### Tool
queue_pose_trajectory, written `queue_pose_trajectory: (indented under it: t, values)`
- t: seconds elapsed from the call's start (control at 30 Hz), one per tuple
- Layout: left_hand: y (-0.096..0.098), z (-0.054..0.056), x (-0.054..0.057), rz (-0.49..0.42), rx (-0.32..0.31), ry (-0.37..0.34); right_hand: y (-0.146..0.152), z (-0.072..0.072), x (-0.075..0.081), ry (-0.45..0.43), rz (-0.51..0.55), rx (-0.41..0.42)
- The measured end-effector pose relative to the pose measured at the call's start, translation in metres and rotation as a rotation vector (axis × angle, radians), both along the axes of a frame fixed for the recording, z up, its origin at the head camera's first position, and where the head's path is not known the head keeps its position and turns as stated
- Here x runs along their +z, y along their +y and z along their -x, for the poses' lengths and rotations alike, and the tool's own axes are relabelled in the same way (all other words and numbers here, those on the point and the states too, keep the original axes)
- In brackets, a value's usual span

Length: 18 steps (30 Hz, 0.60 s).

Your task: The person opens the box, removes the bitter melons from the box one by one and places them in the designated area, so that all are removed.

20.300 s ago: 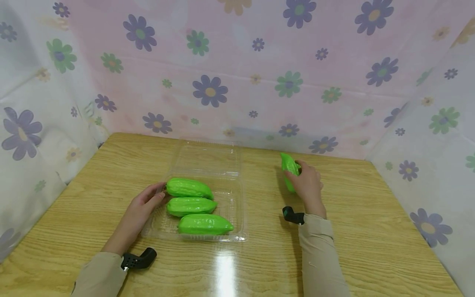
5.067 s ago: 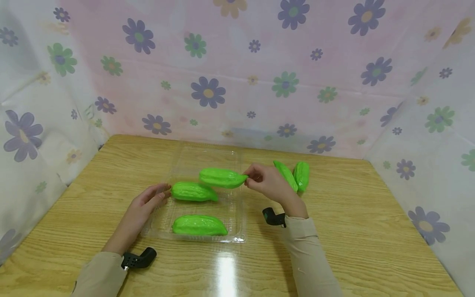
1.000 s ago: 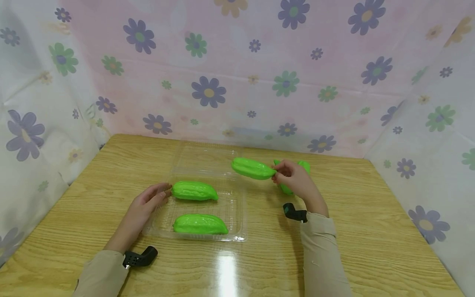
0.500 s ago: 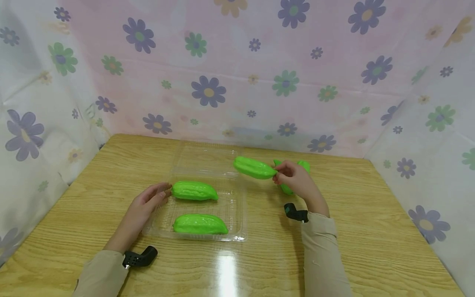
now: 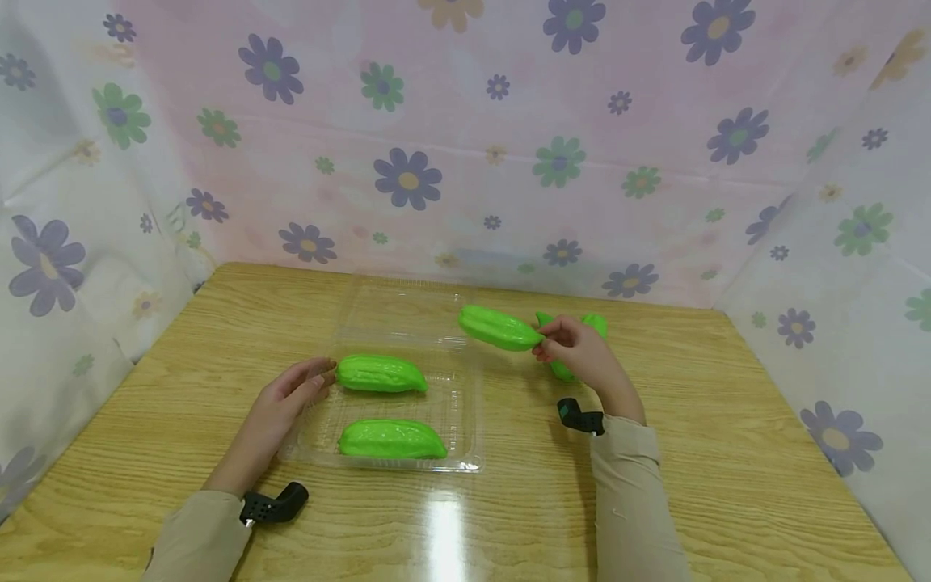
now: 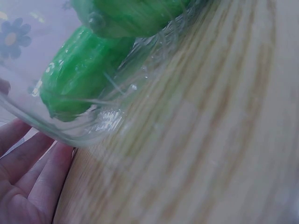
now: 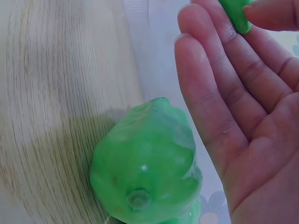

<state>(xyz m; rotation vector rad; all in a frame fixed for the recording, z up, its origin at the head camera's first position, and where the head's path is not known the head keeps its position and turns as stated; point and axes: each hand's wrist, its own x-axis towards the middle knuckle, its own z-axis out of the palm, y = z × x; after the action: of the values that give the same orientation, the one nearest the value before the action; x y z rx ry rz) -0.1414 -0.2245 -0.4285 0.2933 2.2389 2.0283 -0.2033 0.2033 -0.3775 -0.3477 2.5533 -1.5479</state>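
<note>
My right hand (image 5: 582,352) pinches the pointed tip of a glossy green bitter melon (image 5: 498,327), which hangs level above the table, right of the container. Two more bitter melons lie below and behind this hand, partly hidden; one melon (image 7: 147,165) shows its stem end in the right wrist view. At the clear plastic container's (image 5: 473,412) left rim, my left hand (image 5: 291,392) has its fingers and thumb on the edge. Inside the container lie a rear bitter melon (image 5: 381,373) and a front bitter melon (image 5: 393,439), apart from each other. The left wrist view shows fingers (image 6: 42,163) against the plastic.
The container's clear lid (image 5: 407,311) is folded back toward the rear of the wooden table (image 5: 713,453). A flower-patterned cloth (image 5: 465,162) forms walls at the back and both sides. Each wrist carries a black device (image 5: 276,503).
Over about twenty seconds, two bitter melons have come to lie at the right. Since five seconds ago, my right hand has carried another rightward, clear of the container. The last second shows almost no movement.
</note>
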Motion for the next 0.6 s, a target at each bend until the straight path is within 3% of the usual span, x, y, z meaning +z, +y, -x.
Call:
queue_pose_trajectory:
  t: [0.6]
  values:
    - [-0.0001,0.0002,-0.0004,0.007,0.006,-0.002,0.0032,0.0010,-0.0033,-0.021,0.024,0.014]
